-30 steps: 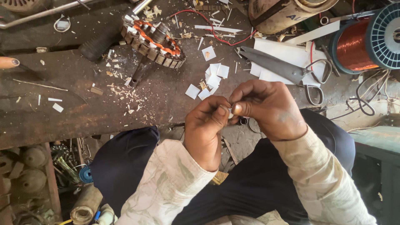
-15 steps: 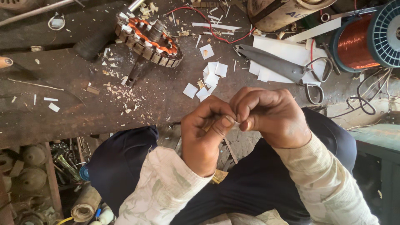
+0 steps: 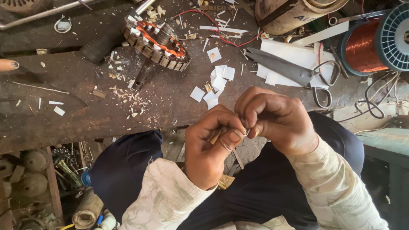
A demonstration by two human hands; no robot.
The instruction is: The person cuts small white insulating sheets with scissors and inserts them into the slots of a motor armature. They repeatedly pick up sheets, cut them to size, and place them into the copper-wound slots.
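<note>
A small thin piece, pale and bent like a bit of wire or paper, sits pinched between the two hands, above the person's lap in dark trousers. It is too small and too covered by fingers to tell what it is made of. The left hand is curled shut, with its thumb pressing the piece, and a thin stick-like thing pokes out from under its fingers. The right hand is closed too, its fingertips squeezing the same piece from the other side. The two hands touch each other.

Past the hands lies a rough, dark, rusty surface, covered with little chips and scraps. Small white paper squares lie scattered near its edge. Further back rests a round motor part with orange windings and metal teeth. To the right lie big grey metal scissors on white paper sheets. Beside them stands a blue spool of shiny copper wire, cut off by the edge of the view. A red wire curls across the back.
</note>
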